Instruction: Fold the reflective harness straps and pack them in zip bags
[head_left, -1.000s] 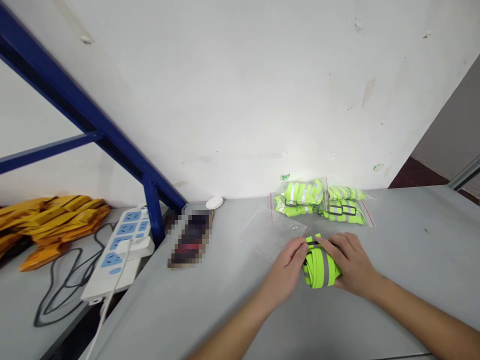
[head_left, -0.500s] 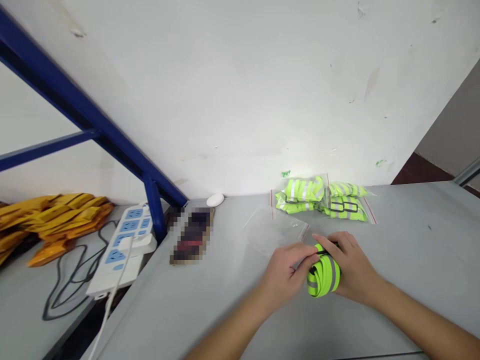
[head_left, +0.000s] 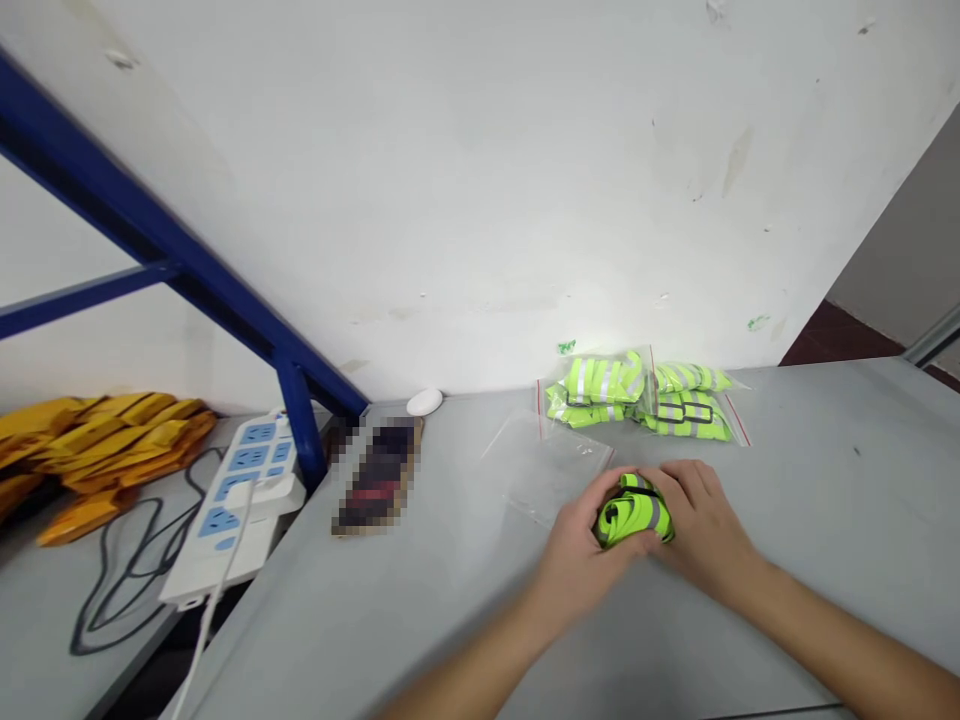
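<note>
A rolled neon-yellow strap (head_left: 636, 512) with grey reflective stripes and a black band sits between my two hands above the grey table. My left hand (head_left: 583, 555) wraps its left side, with the thumb under the roll's lower edge. Around the right side and top of the roll, my right hand (head_left: 701, 530) is closed, fingers bent over it. Just beyond my left hand lies a clear zip bag (head_left: 555, 465), flat on the table. Several bagged neon straps (head_left: 607, 385) rest against the wall, some showing black buckles.
The grey table (head_left: 450, 500) meets a white wall. At left are a pixelated flat object (head_left: 379, 475), a white round object (head_left: 425, 402), a blue metal frame (head_left: 300, 415), a white power strip (head_left: 244, 500) with cables, and yellow packages (head_left: 127, 435).
My left hand has gone from pinching the black band to wrapping the roll's left side. The roll has turned and is pressed between both hands. The view has shifted slightly.
</note>
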